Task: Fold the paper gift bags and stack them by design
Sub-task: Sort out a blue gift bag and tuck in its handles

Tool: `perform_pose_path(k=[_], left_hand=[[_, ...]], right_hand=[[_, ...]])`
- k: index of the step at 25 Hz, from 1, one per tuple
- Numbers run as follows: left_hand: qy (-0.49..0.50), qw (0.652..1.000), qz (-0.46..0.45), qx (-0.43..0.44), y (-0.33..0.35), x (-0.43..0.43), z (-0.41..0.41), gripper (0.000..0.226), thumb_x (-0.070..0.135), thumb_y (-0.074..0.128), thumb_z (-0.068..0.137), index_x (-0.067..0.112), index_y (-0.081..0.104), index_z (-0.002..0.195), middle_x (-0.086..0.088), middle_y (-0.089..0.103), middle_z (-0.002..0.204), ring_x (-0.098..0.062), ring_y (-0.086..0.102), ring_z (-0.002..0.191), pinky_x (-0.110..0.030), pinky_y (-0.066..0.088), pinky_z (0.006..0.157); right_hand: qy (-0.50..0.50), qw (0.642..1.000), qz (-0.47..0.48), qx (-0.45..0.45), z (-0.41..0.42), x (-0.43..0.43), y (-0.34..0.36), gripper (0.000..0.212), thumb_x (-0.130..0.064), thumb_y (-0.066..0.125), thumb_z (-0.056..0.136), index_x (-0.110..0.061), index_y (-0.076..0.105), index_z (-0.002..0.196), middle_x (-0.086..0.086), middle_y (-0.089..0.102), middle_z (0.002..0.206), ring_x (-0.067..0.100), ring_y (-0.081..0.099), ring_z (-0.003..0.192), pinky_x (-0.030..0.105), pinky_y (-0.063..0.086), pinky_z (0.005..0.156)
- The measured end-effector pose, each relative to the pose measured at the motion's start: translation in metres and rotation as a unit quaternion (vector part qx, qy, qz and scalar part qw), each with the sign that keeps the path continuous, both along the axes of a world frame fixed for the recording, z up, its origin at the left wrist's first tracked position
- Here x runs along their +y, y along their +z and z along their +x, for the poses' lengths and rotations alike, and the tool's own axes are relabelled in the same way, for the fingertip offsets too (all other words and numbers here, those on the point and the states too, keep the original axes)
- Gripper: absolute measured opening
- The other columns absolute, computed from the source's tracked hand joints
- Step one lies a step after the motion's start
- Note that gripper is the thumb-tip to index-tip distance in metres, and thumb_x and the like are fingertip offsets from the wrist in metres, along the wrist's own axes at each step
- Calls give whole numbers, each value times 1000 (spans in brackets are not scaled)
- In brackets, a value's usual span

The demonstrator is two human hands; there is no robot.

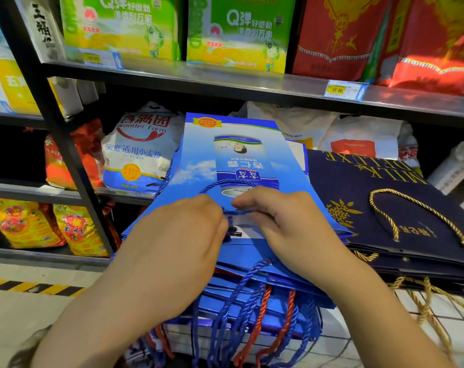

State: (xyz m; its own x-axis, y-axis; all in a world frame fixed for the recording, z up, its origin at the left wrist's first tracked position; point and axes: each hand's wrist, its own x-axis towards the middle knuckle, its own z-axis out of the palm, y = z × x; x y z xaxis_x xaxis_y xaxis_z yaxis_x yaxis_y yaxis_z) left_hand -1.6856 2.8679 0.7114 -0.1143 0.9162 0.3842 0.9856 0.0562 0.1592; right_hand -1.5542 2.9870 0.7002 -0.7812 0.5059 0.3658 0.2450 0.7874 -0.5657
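Together, left hand (188, 229) and right hand (284, 219) fingers (252, 201) pinch the blue bag (199, 155).

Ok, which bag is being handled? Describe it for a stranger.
Before the shelves lie two bag stacks. The left stack's top bag, under the left hand and right hand, is sky-blue with a can; the neighbouring navy bags have gold cord.

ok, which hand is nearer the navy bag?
Right. The right hand, on the blue bag, is beside the navy bag; the left hand is farther left.
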Motion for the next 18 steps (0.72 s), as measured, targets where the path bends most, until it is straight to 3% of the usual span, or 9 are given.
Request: perform_pose_path(k=[2,5,7,10,13,18], left_hand=[[-14,988,-29,-149,2,-2,-6,37,46,27,84,21,54,78,4,55,76,-11,53,71,-36,43,64],[-15,947,39,-319,1,2,-12,56,62,28,75,15,58,77,-2,63,75,-18,57,76,-44,44,73],[16,949,60,-310,4,13,-10,43,62,37,75,24,59,78,4,65,71,-11,58,72,-38,45,73],[50,962,12,-268,8,31,-6,10,41,57,76,32,55,80,15,64,63,-5,57,68,-36,47,71],[50,953,-12,-299,8,38,-9,17,38,67,70,32,53,77,21,62,60,1,52,56,-31,41,60],[49,930,-7,-364,9,41,-9,24,30,72,72,30,52,84,11,65,59,3,47,45,-16,30,45]], right_hand=[[5,1000,-3,6,4,1,-3,26,-17,50,83,-18,67,103,-8,71,99,2,58,99,13,44,82],[4,1000,-6,29,7,0,-4,22,-16,53,81,-17,69,97,-8,71,93,3,61,92,16,46,78],[1,999,-5,47,6,-2,-3,20,-16,57,79,-16,70,94,-8,71,91,3,62,88,17,47,76],[-6,999,0,51,6,-3,-3,17,-19,60,78,-17,71,91,-7,71,87,6,63,81,25,48,73],[-7,999,-18,50,8,-3,-3,16,-22,61,77,-18,72,89,-9,70,88,6,64,78,27,49,72],[-3,997,-36,62,7,-2,-2,15,-20,62,76,-19,73,86,-19,63,98,4,64,79,23,49,73]])
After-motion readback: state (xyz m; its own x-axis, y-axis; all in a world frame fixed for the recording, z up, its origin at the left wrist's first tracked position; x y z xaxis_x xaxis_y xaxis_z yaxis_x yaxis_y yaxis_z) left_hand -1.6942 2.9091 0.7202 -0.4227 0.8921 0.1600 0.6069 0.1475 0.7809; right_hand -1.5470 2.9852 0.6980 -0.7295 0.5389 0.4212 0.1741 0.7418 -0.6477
